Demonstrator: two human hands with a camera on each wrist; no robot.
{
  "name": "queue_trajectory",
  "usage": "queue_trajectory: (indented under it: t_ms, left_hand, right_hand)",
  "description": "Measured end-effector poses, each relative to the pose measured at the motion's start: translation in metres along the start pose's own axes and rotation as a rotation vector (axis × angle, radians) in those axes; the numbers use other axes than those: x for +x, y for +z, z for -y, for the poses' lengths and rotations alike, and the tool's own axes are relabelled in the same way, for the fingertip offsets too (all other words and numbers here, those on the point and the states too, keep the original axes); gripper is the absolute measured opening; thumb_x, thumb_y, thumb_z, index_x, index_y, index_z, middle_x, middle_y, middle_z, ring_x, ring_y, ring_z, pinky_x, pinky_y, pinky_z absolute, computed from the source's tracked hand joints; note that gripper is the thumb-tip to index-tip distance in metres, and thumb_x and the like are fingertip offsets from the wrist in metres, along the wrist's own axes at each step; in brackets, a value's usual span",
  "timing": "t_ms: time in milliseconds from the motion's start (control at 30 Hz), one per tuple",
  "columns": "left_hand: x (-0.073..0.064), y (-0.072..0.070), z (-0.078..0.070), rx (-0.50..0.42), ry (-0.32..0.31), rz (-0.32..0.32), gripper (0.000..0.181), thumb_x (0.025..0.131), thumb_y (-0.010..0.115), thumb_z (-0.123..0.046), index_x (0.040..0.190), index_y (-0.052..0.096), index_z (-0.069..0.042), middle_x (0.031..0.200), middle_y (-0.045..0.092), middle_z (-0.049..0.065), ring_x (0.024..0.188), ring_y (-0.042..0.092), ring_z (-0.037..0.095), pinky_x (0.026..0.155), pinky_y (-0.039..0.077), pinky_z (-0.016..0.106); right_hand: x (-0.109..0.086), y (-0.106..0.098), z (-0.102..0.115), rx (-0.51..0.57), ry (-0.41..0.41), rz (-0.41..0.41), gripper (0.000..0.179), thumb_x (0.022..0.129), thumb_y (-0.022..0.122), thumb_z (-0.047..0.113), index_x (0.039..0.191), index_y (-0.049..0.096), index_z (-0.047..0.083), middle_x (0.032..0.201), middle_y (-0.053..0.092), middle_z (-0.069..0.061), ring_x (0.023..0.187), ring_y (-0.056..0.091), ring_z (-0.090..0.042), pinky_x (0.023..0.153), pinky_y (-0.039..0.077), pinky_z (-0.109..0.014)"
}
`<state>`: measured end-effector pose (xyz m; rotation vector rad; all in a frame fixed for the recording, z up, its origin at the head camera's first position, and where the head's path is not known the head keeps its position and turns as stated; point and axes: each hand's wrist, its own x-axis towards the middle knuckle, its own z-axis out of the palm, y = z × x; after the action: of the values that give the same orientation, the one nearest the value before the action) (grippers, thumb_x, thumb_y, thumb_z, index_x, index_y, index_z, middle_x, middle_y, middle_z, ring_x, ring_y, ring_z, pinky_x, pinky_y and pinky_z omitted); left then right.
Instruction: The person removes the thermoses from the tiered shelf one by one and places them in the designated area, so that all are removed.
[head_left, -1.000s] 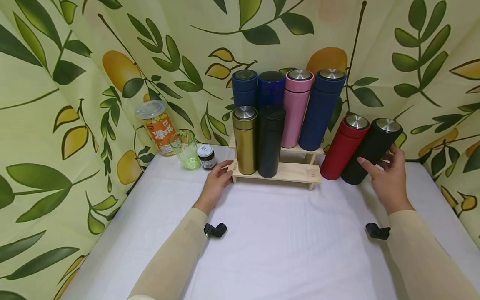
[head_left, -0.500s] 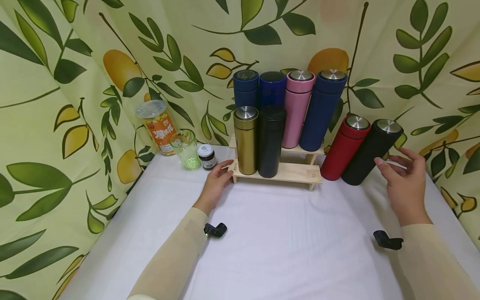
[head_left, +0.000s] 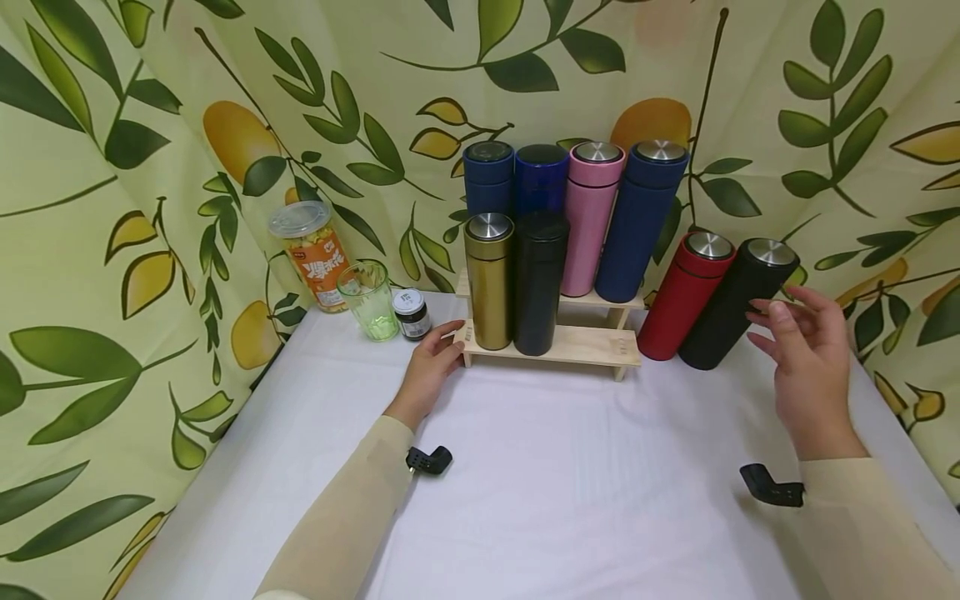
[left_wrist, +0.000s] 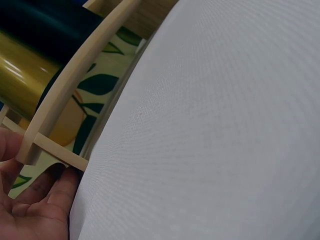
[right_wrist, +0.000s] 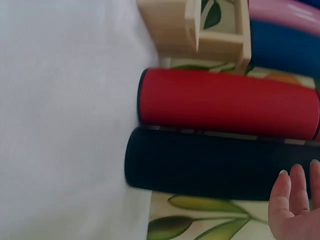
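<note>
My left hand (head_left: 431, 367) holds the left end of a two-tier wooden stand (head_left: 585, 343), with fingers at the board's end and beside its leg (left_wrist: 60, 152). A gold thermos bottle (head_left: 491, 287) and a black one (head_left: 537, 287) stand on its lower step. My right hand (head_left: 813, 367) is beside another black thermos bottle (head_left: 731, 312) with a steel lid, its fingers extended and apart. In the right wrist view the fingertips (right_wrist: 297, 172) overlap that bottle's side. A red thermos bottle (head_left: 682, 300) stands just left of it, both on the white cloth.
On the upper step are two blue bottles (head_left: 489, 183), a pink one (head_left: 592, 225) and a tall navy one (head_left: 637, 229). Left of the stand sit a snack jar (head_left: 318, 262), a green glass (head_left: 371, 304) and a small dark jar (head_left: 412, 315). Leaf-patterned fabric (head_left: 337, 100) hangs behind.
My right hand has let go of the black thermos bottle and moved right, its fingers spreading. The left hand has stayed at the stand's end.
</note>
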<state>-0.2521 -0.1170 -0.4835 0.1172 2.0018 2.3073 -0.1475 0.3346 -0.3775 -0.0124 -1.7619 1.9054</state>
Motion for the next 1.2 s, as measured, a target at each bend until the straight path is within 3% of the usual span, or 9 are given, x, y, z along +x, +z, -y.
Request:
queue_trajectory:
  t_ms: [200, 467, 767, 1033, 1200]
  left_hand:
    - [0.000, -0.001, 0.001, 0.001, 0.001, 0.010, 0.046, 0.108, 0.059, -0.002, 0.155, 0.058, -0.004, 0.154, 0.054, 0.024, 0.139, 0.056, 0.035, 0.113, 0.052, 0.046]
    - [0.001, 0.000, 0.003, 0.009, -0.004, 0.002, 0.046, 0.109, 0.059, -0.002, 0.154, 0.058, -0.005, 0.155, 0.054, 0.024, 0.140, 0.055, 0.034, 0.113, 0.052, 0.044]
    - [0.001, -0.001, 0.004, 0.016, -0.001, 0.005, 0.046, 0.109, 0.059, -0.003, 0.155, 0.058, -0.005, 0.154, 0.054, 0.024, 0.140, 0.056, 0.034, 0.113, 0.052, 0.044]
    - [0.000, -0.003, 0.003, 0.028, -0.007, 0.009, 0.046, 0.110, 0.059, -0.005, 0.155, 0.058, -0.005, 0.155, 0.054, 0.024, 0.140, 0.055, 0.034, 0.113, 0.052, 0.043]
    - [0.000, -0.003, 0.002, 0.015, 0.008, 0.016, 0.047, 0.109, 0.059, -0.003, 0.156, 0.057, -0.004, 0.153, 0.055, 0.025, 0.139, 0.056, 0.035, 0.112, 0.053, 0.043]
  right_hand:
    - [-0.006, 0.020, -0.002, 0.009, -0.063, 0.127, 0.042, 0.115, 0.055, 0.014, 0.155, 0.047, 0.005, 0.134, 0.062, -0.013, 0.121, 0.063, -0.024, 0.096, 0.055, -0.018]
    - [-0.018, 0.049, -0.020, -0.263, -0.069, 0.270, 0.045, 0.117, 0.052, 0.019, 0.159, 0.042, 0.008, 0.138, 0.060, -0.007, 0.125, 0.060, -0.020, 0.097, 0.053, -0.016]
    - [-0.027, 0.093, -0.031, -0.236, -0.028, 0.385, 0.050, 0.113, 0.061, 0.011, 0.157, 0.041, -0.002, 0.143, 0.054, -0.021, 0.126, 0.055, -0.018, 0.103, 0.048, -0.015]
    - [-0.024, 0.130, -0.038, -0.241, 0.028, 0.466, 0.064, 0.107, 0.072, 0.014, 0.160, 0.039, 0.003, 0.149, 0.054, -0.021, 0.134, 0.054, -0.035, 0.100, 0.052, -0.020]
    - [-0.021, 0.152, -0.044, -0.215, 0.050, 0.484, 0.072, 0.104, 0.078, 0.018, 0.162, 0.038, 0.005, 0.152, 0.053, -0.014, 0.138, 0.052, -0.038, 0.103, 0.054, -0.027]
